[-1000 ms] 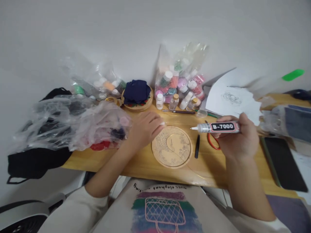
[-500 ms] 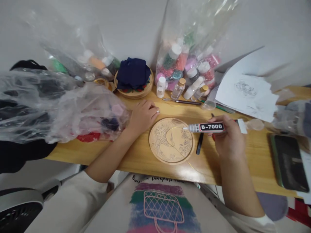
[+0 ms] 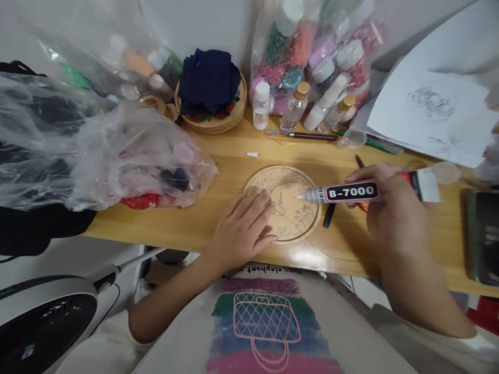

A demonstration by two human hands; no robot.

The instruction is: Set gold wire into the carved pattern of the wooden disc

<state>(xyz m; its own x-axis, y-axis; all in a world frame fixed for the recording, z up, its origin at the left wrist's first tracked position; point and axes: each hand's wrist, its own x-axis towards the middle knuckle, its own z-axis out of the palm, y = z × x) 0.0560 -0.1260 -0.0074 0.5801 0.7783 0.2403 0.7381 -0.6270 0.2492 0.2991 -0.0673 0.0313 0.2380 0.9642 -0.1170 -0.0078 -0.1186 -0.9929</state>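
Bracing the wooden panel (image 3: 290,226) is prob. your L hand (image 3: 244,226): open, gripping nothing, laid flat over the panel's left part. Your R hand (image 3: 401,208) is closed round the B-7000 tube (image 3: 351,192), nozzle (image 3: 302,197) pointing left over the panel's right side, likely for tip control; contact unclear. Panel lies mid-table (image 3: 226,150); white cap (image 3: 253,154) sits beyond its far rim.

Your left hand (image 3: 244,226) hides left front part of round board (image 3: 292,226); your right hand (image 3: 397,208) covers part of B-7000 tube (image 3: 351,192). Toward right end of worktop (image 3: 179,226), phone (image 3: 483,236) cut off; at back edge, jar bag (image 3: 307,44) cropped.
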